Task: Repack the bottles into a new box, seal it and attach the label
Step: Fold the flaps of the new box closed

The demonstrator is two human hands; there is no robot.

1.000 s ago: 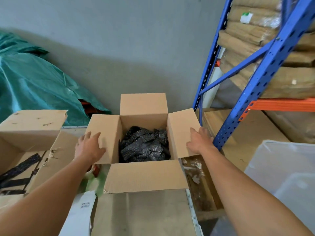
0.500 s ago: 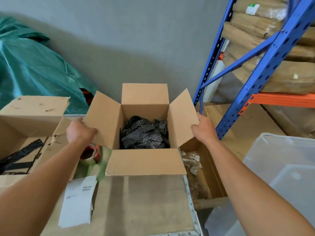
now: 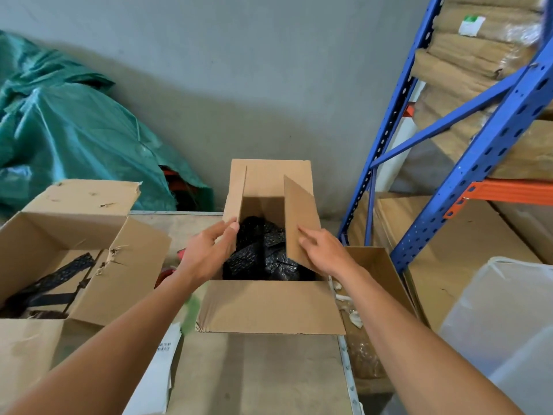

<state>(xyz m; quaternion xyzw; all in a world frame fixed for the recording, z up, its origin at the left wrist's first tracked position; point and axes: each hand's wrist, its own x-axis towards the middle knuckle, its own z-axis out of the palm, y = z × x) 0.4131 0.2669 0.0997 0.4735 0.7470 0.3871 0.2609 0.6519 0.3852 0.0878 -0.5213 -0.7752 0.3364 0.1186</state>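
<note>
new box (image 3: 269,307), side flaps (image 3: 300,217) raised

it sits mid tabletop (image 3: 257,372), dark wrapped bundles (image 3: 260,253) inside. left hand (image 3: 209,250) and right hand (image 3: 324,250) press the side flaps, fingers straight. torn box (image 3: 89,295) at 9 o'clock, green tarp (image 3: 74,139) at 10, blue rack (image 3: 478,151) at 2.

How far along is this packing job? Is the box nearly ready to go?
Packing looks done: black-wrapped bundles lie in the new box. In hand: the left hand and right hand press the side flaps inward. Left to do: the front flap and back flap are open, no tape shows, and the label lies loose nearby.
</note>
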